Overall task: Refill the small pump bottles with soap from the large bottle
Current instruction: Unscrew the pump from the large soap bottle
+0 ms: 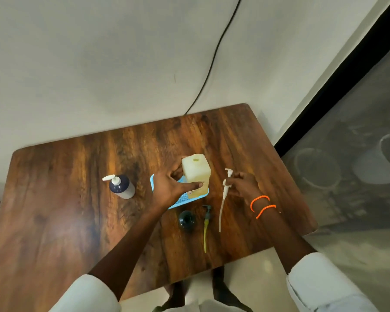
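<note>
On the wooden table (77, 199), a large pale bottle (196, 172) of yellowish soap stands upright on a blue mat (180, 200), its round mouth open at the top. The left hand (169, 188) grips it, thumb across the near face and fingers curled round the far side. A label low on the near face carries print too small and blurred to read.

Just right of the bottle, the right hand (241, 183) pinches a white pump (224, 194) near its head, fingers closed on it; its long tube trails toward the near table edge. Two orange bands (262, 204) circle that wrist.

Nearer the person, a small dark bottle (186, 220) stands with its mouth uncovered. Beside it lies a dark pump (206, 221) with a yellow-tinted tube, flat on the wood.

Left of the mat and apart from it, a navy bottle (122, 186) stands with its white pump fitted. No writing on it can be read.

A black cable (214, 55) runs down the wall behind the table.
</note>
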